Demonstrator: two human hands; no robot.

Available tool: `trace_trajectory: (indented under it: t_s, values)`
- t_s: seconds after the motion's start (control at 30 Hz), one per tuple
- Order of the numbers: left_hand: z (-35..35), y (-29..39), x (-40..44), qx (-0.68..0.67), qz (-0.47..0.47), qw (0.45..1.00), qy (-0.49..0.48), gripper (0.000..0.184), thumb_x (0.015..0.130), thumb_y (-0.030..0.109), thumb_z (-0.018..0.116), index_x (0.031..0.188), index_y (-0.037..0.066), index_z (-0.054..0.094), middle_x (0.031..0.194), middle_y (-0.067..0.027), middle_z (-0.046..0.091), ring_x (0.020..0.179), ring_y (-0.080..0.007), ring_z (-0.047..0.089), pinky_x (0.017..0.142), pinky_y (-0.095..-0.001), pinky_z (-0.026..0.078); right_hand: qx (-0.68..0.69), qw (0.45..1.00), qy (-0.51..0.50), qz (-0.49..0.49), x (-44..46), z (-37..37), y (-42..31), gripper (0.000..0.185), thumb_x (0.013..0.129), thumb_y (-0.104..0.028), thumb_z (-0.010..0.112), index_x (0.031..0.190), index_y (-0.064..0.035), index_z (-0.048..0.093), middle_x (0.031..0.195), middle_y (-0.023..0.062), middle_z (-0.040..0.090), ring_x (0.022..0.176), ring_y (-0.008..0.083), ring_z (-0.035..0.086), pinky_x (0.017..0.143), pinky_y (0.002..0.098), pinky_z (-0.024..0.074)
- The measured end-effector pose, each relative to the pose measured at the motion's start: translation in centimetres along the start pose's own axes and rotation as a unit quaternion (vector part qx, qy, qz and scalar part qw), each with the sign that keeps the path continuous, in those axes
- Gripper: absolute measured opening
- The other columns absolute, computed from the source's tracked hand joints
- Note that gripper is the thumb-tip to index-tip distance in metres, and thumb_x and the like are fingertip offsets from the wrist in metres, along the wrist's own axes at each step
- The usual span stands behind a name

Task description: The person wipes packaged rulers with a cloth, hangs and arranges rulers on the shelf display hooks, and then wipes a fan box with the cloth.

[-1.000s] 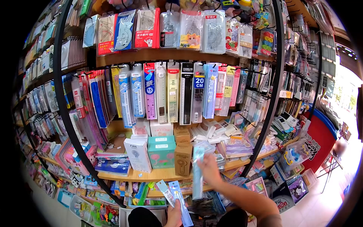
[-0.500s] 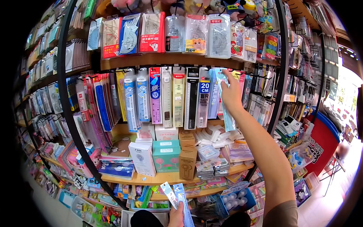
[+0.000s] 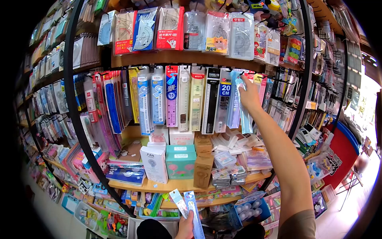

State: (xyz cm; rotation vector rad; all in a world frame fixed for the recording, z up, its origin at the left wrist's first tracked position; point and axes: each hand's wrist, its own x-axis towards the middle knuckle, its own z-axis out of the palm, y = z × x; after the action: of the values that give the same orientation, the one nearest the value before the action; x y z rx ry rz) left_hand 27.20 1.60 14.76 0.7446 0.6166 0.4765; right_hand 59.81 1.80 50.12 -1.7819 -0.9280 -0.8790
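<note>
Raised since the earliest frame, right hand (image 3: 250, 95) grips the top of a pale-blue packet (image 3: 246, 121), its long axis running near-vertical below the grip, just beside a lilac packet (image 3: 233, 114); well below, left hand (image 3: 185, 225) holds two slim packets (image 3: 193, 213), fanned

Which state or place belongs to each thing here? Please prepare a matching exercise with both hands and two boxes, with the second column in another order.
Column one
1. Left hand
2. Right hand
3. FAN box
4. Green box

Column two
A. Between the FAN box and the brown boxes
B. Raised, at a pale blue pack
C. White, on the wooden shelf
D. Low, holding two slim packs

Pairs: 1-D, 2-B, 3-C, 4-A
</note>
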Motion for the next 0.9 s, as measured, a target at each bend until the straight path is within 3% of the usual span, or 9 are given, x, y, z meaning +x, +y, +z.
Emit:
trace_trajectory:
  t_s: [0.1,0.13,0.33,0.4,0.43,0.47,0.53,0.73,0.9]
  values:
    - [-0.8,0.0,0.5,-0.024,0.007,0.998,-0.059,0.027,0.092,0.031,0.04,0.095,0.005,0.047,0.073,-0.0092,0.054,0.062,-0.0168,0.051,0.057,-0.0302,0.044,-0.05,0.998,0.008,-0.023,0.1,1.0,0.6,0.054,0.074,-0.007,0.061,0.125,-0.0084,0.044,0.109,0.0305,0.049,0.104,0.0419,0.048,0.091,0.0415,0.0366]
    - [-0.8,0.0,0.5,-0.031,0.005,0.998,-0.062,0.027,0.092,0.031,0.04,0.094,0.005,0.047,0.073,-0.0092,0.054,0.062,-0.0172,0.051,0.057,-0.0304,0.044,-0.038,0.999,-0.017,0.008,-0.2,1.0,0.4,0.053,0.075,-0.006,0.058,0.125,-0.0097,0.043,0.115,0.0308,0.035,0.104,0.0452,0.042,0.091,0.0419,0.0365]
    - [-0.8,-0.3,1.0,-0.079,0.009,0.991,-0.106,0.025,0.09,0.029,0.045,0.096,0.005,0.047,0.074,-0.0106,0.053,0.063,-0.0202,0.05,0.059,-0.0333,0.044,-0.005,0.986,0.062,-0.157,-6.9,0.3,-2.1,0.036,0.074,-0.003,0.054,0.111,-0.0032,0.05,0.095,0.0204,0.043,0.089,0.0338,0.047,0.082,0.0362,0.0386]
    - [-0.8,-0.4,1.0,-0.096,-0.001,0.987,-0.127,0.026,0.09,0.03,0.047,0.097,0.005,0.048,0.075,-0.0108,0.052,0.064,-0.0207,0.051,0.06,-0.0338,0.043,0.162,0.976,-0.141,-0.029,-12.1,0.1,-3.8,0.024,0.082,-0.01,0.051,0.103,-0.0007,0.053,0.087,0.0175,0.056,0.083,0.0311,0.056,0.074,0.0359,0.0443]
    - [-0.7,-0.5,1.0,-0.104,-0.001,0.985,-0.139,0.026,0.089,0.03,0.048,0.097,0.005,0.048,0.075,-0.0106,0.052,0.065,-0.0206,0.05,0.06,-0.0338,0.043,0.174,0.956,-0.238,0.018,-15.7,0.5,-3.5,0.022,0.084,-0.014,0.051,0.103,-0.002,0.054,0.092,0.009,0.059,0.072,0.014,0.055,0.063,0.0283,0.0453]
    - [-0.7,-0.7,1.0,-0.112,0.0,0.982,-0.152,0.027,0.089,0.03,0.048,0.097,0.005,0.047,0.075,-0.0105,0.052,0.065,-0.0205,0.05,0.061,-0.0338,0.043,0.171,0.929,-0.319,0.07,-19.5,1.2,-3.3,0.026,0.086,-0.019,0.051,0.108,-0.0043,0.052,0.093,0.0068,0.058,0.071,0.0131,0.055,0.065,0.0276,0.0468]
    - [-0.6,-1.0,1.0,-0.12,-0.006,0.98,-0.16,0.028,0.089,0.032,0.048,0.097,0.005,0.048,0.074,-0.0099,0.051,0.066,-0.0203,0.05,0.061,-0.0337,0.043,0.274,0.791,-0.529,0.14,-26.7,1.8,-2.1,0.041,0.088,-0.031,0.052,0.117,-0.0031,0.043,0.097,0.0056,0.055,0.078,0.0143,0.056,0.067,0.0275,0.048]
    - [-0.8,-1.8,1.4,-0.139,-0.051,0.967,-0.205,0.034,0.086,0.043,0.048,0.087,0.009,0.048,0.066,-0.0042,0.047,0.06,-0.0173,0.044,0.057,-0.0293,0.037,0.443,0.522,-0.612,0.396,-34.2,0.2,-3.9,0.04,0.085,-0.033,0.057,0.108,-0.0016,0.048,0.083,0.0019,0.056,0.071,0.0081,0.053,0.06,0.0235,0.0459]
    - [-0.1,-1.4,1.0,-0.125,-0.04,0.972,-0.196,0.034,0.085,0.042,0.05,0.083,0.008,0.047,0.063,-0.004,0.046,0.058,-0.0166,0.043,0.056,-0.0291,0.035,0.447,0.57,-0.577,0.377,-34.7,0.2,-4.0,0.039,0.087,-0.03,0.054,0.113,-0.0022,0.048,0.082,0.0005,0.055,0.068,0.0053,0.051,0.057,0.0202,0.0441]
